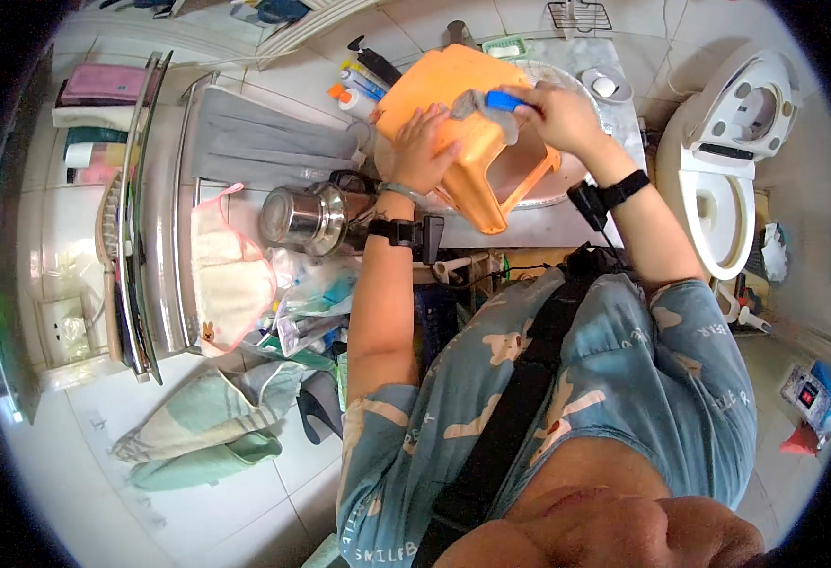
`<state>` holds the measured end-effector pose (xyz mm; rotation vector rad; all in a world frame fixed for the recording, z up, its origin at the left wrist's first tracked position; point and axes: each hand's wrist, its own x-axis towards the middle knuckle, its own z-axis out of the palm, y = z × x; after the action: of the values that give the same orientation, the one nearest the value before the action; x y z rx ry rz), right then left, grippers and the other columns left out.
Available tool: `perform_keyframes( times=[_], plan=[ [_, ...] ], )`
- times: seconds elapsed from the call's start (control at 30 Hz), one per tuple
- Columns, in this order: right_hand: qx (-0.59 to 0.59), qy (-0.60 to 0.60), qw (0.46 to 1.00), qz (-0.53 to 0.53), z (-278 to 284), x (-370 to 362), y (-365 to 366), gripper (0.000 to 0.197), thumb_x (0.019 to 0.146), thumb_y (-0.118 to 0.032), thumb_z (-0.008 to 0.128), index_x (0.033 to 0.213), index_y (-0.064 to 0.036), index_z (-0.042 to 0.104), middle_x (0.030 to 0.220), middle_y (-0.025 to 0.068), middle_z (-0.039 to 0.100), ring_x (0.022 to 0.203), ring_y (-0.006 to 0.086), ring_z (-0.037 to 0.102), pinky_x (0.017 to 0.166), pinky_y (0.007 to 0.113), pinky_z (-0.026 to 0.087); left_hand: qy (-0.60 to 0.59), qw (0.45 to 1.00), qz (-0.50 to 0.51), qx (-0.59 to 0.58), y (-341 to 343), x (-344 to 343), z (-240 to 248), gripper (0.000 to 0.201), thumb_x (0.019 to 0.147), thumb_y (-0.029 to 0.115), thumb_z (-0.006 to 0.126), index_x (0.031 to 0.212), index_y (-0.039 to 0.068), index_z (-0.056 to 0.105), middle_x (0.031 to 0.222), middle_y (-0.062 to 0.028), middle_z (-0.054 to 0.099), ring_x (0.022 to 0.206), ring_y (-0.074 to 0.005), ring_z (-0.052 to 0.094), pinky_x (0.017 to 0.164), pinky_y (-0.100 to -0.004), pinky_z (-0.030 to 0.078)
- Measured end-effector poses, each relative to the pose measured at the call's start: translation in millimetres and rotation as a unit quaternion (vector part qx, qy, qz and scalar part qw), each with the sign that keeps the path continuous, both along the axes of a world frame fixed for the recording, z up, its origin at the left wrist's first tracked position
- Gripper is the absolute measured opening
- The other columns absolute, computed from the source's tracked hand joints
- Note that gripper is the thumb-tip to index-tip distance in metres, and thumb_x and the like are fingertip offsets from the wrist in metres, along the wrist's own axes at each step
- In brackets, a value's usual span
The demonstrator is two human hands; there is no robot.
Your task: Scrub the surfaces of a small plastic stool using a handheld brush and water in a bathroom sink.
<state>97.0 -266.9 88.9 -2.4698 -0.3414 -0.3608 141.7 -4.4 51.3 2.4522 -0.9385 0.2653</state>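
An orange plastic stool [477, 175] lies tilted over the round washbasin [581, 90], its legs pointing toward me. My left hand [422, 150] grips the stool's near left side, fingers spread over the orange surface and thumb apart. With closed fingers, my right hand [564, 118] holds a blue-handled scrubber [503, 100] against the upper side of the stool. The scrubber's grey head [469, 104] touches the plastic near my left fingertips. Much of the basin is hidden beneath the stool.
Left of the basin stand a metal thermos flask [304, 220] and several bottles [359, 80]. Towels [264, 137] hang on a rail further left. A toilet [718, 180] with its lid raised is on the right. The grey counter [567, 227] edges the basin.
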Motion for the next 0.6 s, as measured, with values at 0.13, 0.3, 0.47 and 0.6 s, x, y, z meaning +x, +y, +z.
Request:
perform_keyframes(
  times=[0.13, 0.3, 0.47, 0.6],
  plan=[
    [0.084, -0.07, 0.994, -0.03, -13.3, -1.6, 19.5, 0.034, 0.083, -0.02, 0.056, 0.117, -0.0212, 0.057, 0.082, 0.013, 0.058, 0.074, 0.0335, 0.058, 0.065, 0.04, 0.047, 0.01, 0.999, -0.002, 0.034, -0.3, -3.4, 6.7, 0.042, 0.082, 0.023, 0.06, 0.121, 0.012, 0.05, 0.138, -0.0131, 0.039, 0.13, -0.0352, 0.03, 0.106, -0.0432, 0.024],
    [0.089, -0.06, 0.994, -0.01, -30.2, -14.8, 30.3, 0.031, 0.083, -0.026, 0.054, 0.113, -0.024, 0.059, 0.085, 0.0122, 0.06, 0.073, 0.0325, 0.06, 0.063, 0.041, 0.05, 0.083, 0.996, -0.03, 0.006, 13.4, 1.6, 2.7, 0.029, 0.076, 0.026, 0.066, 0.104, 0.018, 0.064, 0.14, -0.0129, 0.035, 0.132, -0.0372, 0.024, 0.107, -0.0428, 0.018],
    [0.04, -0.096, 0.995, -0.003, -31.8, -9.6, 22.5, 0.031, 0.082, -0.026, 0.055, 0.114, -0.0246, 0.059, 0.08, 0.0109, 0.058, 0.07, 0.0314, 0.06, 0.061, 0.041, 0.049, 0.155, 0.986, -0.061, -0.025, 13.6, 3.1, 11.4, 0.02, 0.072, 0.029, 0.07, 0.087, 0.016, 0.07, 0.142, -0.0097, 0.034, 0.134, -0.0346, 0.018, 0.108, -0.0443, 0.01],
    [0.005, -0.055, 0.997, 0.061, -23.2, -21.1, 34.8, 0.028, 0.082, -0.022, 0.057, 0.11, -0.0219, 0.061, 0.081, 0.0096, 0.057, 0.069, 0.03, 0.059, 0.059, 0.039, 0.048, 0.191, 0.981, -0.033, -0.022, 15.1, 2.2, 14.1, 0.01, 0.073, 0.017, 0.07, 0.078, 0.008, 0.067, 0.144, -0.0083, 0.031, 0.136, -0.0296, 0.017, 0.109, -0.0401, 0.015]
  ],
)
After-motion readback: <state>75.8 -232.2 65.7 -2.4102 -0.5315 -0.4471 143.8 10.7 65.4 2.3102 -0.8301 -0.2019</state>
